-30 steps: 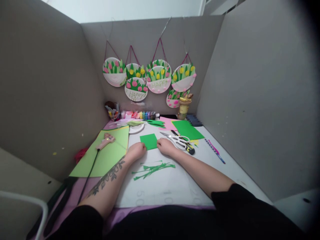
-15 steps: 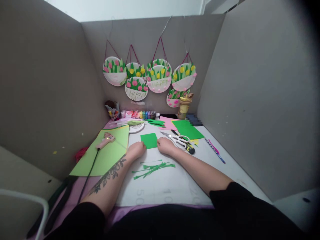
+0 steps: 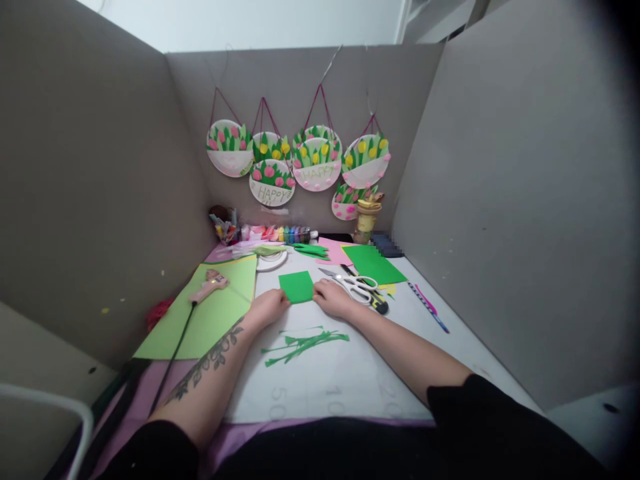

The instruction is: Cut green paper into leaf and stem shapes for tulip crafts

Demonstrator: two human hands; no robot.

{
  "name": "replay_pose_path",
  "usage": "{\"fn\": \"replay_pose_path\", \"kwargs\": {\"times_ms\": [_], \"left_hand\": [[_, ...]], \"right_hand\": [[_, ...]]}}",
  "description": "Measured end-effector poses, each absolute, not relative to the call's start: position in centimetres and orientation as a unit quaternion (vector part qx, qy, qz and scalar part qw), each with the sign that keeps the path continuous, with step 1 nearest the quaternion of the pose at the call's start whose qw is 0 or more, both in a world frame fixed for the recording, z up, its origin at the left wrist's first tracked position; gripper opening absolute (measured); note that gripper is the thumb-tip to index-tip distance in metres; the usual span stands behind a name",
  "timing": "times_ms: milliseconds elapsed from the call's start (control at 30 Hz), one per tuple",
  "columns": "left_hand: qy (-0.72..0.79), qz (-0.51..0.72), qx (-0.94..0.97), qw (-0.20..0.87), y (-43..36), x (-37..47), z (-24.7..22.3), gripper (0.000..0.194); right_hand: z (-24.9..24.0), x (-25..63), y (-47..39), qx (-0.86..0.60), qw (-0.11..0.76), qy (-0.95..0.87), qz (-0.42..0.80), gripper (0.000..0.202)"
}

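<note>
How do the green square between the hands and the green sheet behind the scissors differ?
The green square is much smaller than the green sheet. The green square lies between the left hand and right hand, at its edges; the green sheet is untouched. Both are bright green.

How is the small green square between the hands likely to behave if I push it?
The green square looks like thin sheet material, so it's probably light and may bend. Lying nearly flat on the white surface, it would likely slide rather than roll or tip.
</note>
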State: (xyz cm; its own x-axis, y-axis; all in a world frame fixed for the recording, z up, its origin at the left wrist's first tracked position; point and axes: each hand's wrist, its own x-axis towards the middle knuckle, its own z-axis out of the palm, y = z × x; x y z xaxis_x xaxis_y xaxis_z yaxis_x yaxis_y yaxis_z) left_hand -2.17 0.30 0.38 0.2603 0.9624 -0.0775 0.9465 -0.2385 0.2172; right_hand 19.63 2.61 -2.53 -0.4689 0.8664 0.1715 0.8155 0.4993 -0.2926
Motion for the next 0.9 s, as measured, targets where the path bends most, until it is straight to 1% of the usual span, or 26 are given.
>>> {"fn": "replay_pose_path", "kwargs": {"times_ms": [100, 200, 300, 600, 900], "left_hand": [[0.577, 0.074, 0.806, 0.111, 0.1, -2.2, 0.2, 0.020], [0.567, 0.096, 0.811, 0.109, 0.2, -2.0, 0.0, 0.020], [0.574, 0.090, 0.807, 0.104, 0.4, -1.7, -0.2, 0.024], [0.613, 0.015, 0.787, 0.068, 0.5, -0.7, -0.1, 0.034], [0.627, -0.019, 0.776, 0.062, 0.4, -0.1, 0.3, 0.037]], "right_hand": [[-2.9, 19.6, 2.6, -0.456, 0.187, -0.864, 0.102, 0.012], [-3.0, 19.1, 2.8, -0.446, 0.190, -0.869, 0.105, 0.014], [-2.9, 18.6, 2.8, -0.461, 0.166, -0.867, 0.093, 0.015], [-1.9, 17.7, 2.7, -0.518, 0.057, -0.852, 0.050, 0.027], [-1.7, 17.0, 2.5, -0.538, 0.045, -0.840, 0.051, 0.027]]}}
